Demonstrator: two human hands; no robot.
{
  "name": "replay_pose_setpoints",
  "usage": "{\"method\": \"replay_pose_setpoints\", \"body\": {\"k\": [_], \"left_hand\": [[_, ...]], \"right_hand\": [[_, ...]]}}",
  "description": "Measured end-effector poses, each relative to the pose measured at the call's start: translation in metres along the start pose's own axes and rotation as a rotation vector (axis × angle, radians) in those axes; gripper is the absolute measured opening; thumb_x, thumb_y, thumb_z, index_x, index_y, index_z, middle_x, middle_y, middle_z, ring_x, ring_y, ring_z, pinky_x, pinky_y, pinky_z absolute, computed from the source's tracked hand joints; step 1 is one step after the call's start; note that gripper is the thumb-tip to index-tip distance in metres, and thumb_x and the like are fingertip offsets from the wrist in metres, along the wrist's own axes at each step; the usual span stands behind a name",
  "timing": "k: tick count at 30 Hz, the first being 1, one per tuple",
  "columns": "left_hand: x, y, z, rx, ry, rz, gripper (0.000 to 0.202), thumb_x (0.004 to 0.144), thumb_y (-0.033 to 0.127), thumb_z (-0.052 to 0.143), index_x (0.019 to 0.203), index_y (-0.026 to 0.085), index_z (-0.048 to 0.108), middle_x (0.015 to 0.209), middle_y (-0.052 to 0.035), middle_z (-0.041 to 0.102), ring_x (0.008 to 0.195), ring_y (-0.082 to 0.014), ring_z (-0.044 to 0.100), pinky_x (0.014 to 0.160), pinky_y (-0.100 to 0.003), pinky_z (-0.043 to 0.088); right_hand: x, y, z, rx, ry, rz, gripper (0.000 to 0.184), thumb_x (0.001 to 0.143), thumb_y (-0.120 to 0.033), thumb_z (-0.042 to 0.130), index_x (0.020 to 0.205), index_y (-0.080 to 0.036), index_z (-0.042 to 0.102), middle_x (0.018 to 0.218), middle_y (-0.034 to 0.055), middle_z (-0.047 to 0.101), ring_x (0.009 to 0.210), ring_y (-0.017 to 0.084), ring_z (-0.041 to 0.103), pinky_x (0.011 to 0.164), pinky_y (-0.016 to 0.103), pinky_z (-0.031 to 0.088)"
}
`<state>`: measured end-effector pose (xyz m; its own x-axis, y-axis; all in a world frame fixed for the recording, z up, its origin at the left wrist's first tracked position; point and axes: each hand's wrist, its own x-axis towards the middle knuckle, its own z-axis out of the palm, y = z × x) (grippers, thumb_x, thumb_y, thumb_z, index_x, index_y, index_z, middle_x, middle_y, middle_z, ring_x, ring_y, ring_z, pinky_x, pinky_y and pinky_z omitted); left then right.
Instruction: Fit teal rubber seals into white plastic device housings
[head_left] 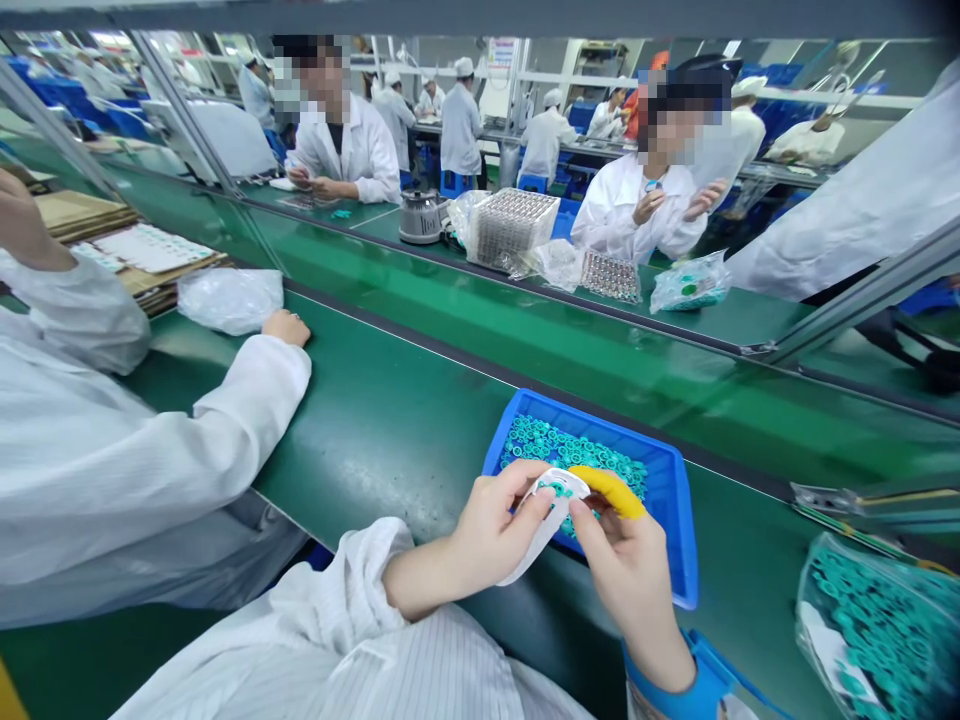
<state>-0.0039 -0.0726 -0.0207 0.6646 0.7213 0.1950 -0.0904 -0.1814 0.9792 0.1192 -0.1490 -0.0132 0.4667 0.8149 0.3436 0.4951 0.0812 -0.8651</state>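
Observation:
My left hand pinches a white strip of paper or film between thumb and fingers, with the strip bent over at its top. Small teal pieces sit on the strip by my left thumb. My right hand closes on the strip's right end, its index finger in a yellow finger cot. What lies between those fingertips is partly hidden. Just beyond both hands is a blue tray holding many small teal rings. A blue wrist strap circles my right wrist.
A clear bag of teal rings lies at right on the green bench. To the left, a co-worker's sleeve and hand rest near a plastic bag. A raised metal ledge runs behind the tray; more workers sit beyond.

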Motion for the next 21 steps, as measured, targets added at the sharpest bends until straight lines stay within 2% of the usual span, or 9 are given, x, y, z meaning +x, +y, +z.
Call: {"method": "replay_pose_setpoints", "body": {"k": [4,11,17,21], "left_hand": [[-0.0007,-0.0011,-0.0022,0.164,0.027,0.159,0.023,0.091,0.027,0.046,0.104,0.015,0.06,0.081,-0.0045,0.067,0.064,-0.0112,0.058,0.06,-0.021,0.044],[-0.0003,0.001,-0.001,0.105,0.031,0.093,0.025,0.091,0.031,0.045,0.104,0.015,0.06,0.086,-0.0066,0.069,0.068,-0.0133,0.062,0.061,-0.022,0.047],[-0.0003,0.0001,-0.0008,0.162,0.055,0.254,0.02,0.091,0.021,0.047,0.102,0.016,0.062,0.092,-0.0072,0.069,0.082,-0.0152,0.061,0.073,-0.025,0.047],[-0.0003,0.0,-0.0013,0.164,0.061,0.262,0.019,0.091,0.021,0.047,0.101,0.017,0.062,0.092,-0.0075,0.067,0.085,-0.0167,0.06,0.075,-0.027,0.048]], "right_hand": [[-0.0005,0.0008,0.0024,-0.051,0.027,-0.016,0.01,0.084,-0.021,0.055,0.092,-0.023,0.061,0.082,0.0015,0.063,0.073,0.017,0.06,0.066,0.03,0.05],[-0.0046,0.0052,0.0026,-0.04,0.011,-0.067,0.019,0.084,-0.019,0.055,0.101,-0.026,0.059,0.09,0.0014,0.063,0.08,0.017,0.059,0.071,0.03,0.049],[-0.0041,0.0021,0.0058,-0.024,0.028,-0.031,0.012,0.086,-0.019,0.053,0.094,-0.023,0.06,0.084,0.0021,0.061,0.075,0.017,0.058,0.069,0.031,0.049],[-0.0086,0.005,0.0039,-0.005,0.007,-0.059,0.014,0.086,-0.02,0.053,0.099,-0.024,0.059,0.087,0.0029,0.061,0.079,0.017,0.059,0.07,0.031,0.049]]}}
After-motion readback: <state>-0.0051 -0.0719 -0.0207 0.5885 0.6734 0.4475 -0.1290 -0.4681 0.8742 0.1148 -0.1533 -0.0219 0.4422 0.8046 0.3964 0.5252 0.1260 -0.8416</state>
